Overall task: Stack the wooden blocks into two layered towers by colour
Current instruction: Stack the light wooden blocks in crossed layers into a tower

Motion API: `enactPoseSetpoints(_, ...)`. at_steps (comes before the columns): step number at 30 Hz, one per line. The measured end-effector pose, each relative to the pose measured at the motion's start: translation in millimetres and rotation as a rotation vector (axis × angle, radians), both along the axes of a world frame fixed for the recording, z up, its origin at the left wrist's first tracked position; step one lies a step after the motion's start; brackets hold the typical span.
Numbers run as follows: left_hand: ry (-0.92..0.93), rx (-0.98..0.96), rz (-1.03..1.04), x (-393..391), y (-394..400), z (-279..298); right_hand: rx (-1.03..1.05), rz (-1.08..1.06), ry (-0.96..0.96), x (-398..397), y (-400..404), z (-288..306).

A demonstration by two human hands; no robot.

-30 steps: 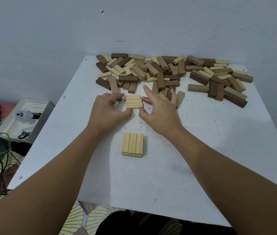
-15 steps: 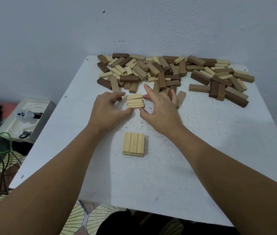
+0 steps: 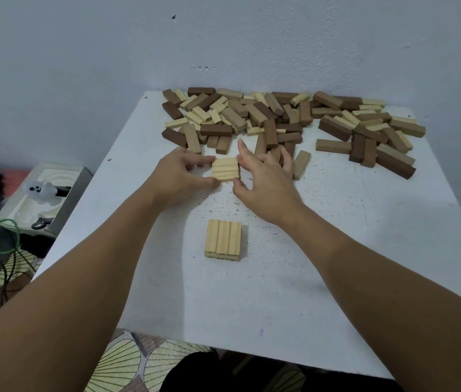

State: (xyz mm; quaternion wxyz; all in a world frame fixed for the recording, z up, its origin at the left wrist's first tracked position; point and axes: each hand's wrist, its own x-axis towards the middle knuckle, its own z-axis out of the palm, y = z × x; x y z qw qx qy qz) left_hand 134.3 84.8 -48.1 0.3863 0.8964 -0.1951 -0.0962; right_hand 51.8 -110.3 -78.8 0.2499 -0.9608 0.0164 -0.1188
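Observation:
Three light wooden blocks (image 3: 225,169) lie side by side as a flat row in the middle of the white table (image 3: 365,250). My left hand (image 3: 179,179) presses on the row's left end with thumb and fingers. My right hand (image 3: 263,182) presses on its right end, fingers spread. Nearer to me stands a low stack of light blocks (image 3: 223,243), three across on top, with a lower layer beneath. A loose heap of mixed light, tan and dark brown blocks (image 3: 280,120) covers the far side of the table by the wall.
The table's far edge meets a pale wall (image 3: 223,38). Left of the table, lower down, sits a beige box (image 3: 45,193) with a small white ghost figure, plus green cables (image 3: 0,236). A patterned floor (image 3: 127,363) shows below the near edge.
Both hands have closed in slightly on the row of three light blocks, squaring it up. The finished stack has not moved.

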Motion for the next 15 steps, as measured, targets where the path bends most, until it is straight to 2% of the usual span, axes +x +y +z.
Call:
enactPoseSetpoints(8, 0.014, 0.069, -0.041, 2.2, -3.0, 9.1, -0.035, 0.011, 0.029, -0.6, -2.4, 5.2)
enactPoseSetpoints(15, 0.005, 0.332, -0.237, -13.1, -33.3, 40.4, -0.114, 0.03, 0.052, -29.8, -26.8, 16.7)
